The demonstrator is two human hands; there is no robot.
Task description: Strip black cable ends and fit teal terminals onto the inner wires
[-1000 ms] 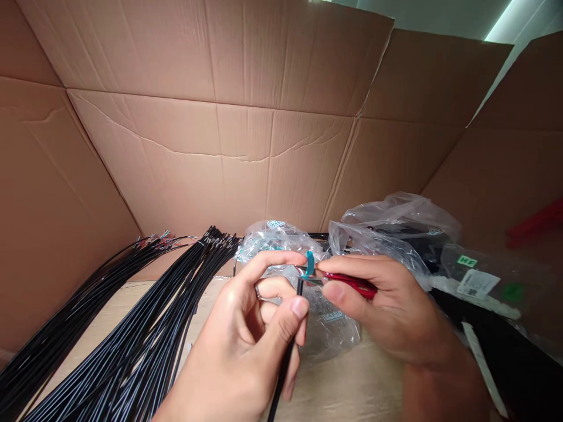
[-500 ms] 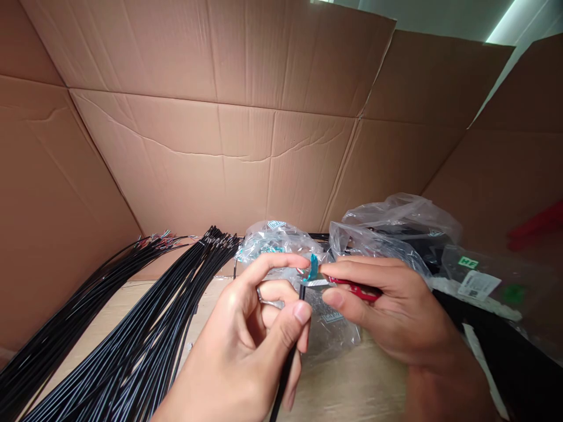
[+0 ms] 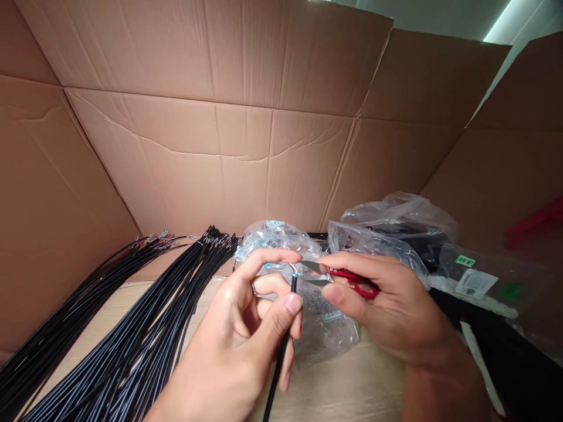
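Opened since the earlier frame, the red-handled thread snips [image 3: 358, 281] sit clenched in my right hand [image 3: 387, 313], blades just beside the black cable [image 3: 281, 363], held above a clear plastic bag [image 3: 329, 328]. My left hand [image 3: 241, 316] pinches that light, stiff, rather slippery cable by its jacket, just below the fine cores [image 3: 292, 268] (their colours are hard to make out), where it seems steadiest to hold.
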